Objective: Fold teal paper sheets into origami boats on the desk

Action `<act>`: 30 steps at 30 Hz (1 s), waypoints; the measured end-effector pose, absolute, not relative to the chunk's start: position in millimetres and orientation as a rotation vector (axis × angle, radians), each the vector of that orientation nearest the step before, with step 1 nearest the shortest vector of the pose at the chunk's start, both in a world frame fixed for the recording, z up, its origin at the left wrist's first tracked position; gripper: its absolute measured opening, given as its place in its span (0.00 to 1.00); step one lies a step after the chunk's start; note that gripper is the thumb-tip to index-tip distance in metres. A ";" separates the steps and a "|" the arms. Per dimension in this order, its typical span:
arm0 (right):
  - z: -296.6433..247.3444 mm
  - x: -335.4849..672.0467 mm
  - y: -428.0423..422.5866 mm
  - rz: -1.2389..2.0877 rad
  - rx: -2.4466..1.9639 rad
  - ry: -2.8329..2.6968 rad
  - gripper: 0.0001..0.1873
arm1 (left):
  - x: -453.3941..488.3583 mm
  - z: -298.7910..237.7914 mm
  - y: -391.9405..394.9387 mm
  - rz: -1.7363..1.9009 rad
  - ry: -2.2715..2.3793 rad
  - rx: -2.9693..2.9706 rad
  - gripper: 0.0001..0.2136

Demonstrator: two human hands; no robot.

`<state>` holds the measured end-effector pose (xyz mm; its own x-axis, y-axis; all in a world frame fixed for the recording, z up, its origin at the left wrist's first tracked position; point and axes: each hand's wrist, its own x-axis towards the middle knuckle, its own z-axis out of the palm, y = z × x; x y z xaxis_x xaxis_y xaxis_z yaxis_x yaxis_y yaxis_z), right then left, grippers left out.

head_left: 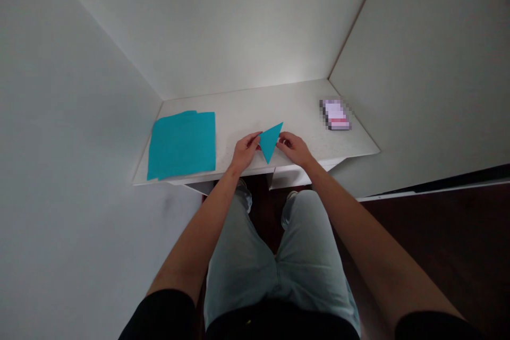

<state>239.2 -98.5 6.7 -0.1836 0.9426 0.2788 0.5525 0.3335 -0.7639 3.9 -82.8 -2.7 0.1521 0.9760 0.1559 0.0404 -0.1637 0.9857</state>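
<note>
A small folded piece of turquoise paper [270,142], triangular in outline, is held between my two hands above the front part of the white desk. My left hand [246,150] pinches its left corner between thumb and fingers. On the other side, my right hand [292,147] has its fingers curled at the paper's right edge, thumb and fingertips close together. One point of the paper faces up and right, another points down toward me. Left of my hands lies a stack of turquoise paper sheets [182,144], slightly misaligned.
A phone [336,114], blurred by pixelation, lies at the desk's right side. The white desk [247,109] is enclosed by walls at left and back and a pale panel [422,74] at right. Its front edge runs just below my hands, with my legs beneath.
</note>
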 end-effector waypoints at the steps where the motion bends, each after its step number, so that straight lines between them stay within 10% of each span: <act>1: 7.3 239.1 -98.8 0.673 -1.313 -1.830 0.16 | 3.8 -2.7 -82.8 1.189 1.063 1.431 0.19; 16: 17.4 236.7 -101.3 0.559 -1.504 -1.998 0.15 | 7.5 4.6 -94.3 0.872 1.099 1.954 0.16; 23: 22.5 230.1 -102.6 0.467 -1.643 -2.018 0.12 | 13.6 18.8 -107.6 0.792 1.147 2.240 0.32; 30: 14.2 233.9 -101.3 0.581 -1.497 -1.904 0.12 | 11.9 9.4 -99.4 1.003 1.088 1.925 0.20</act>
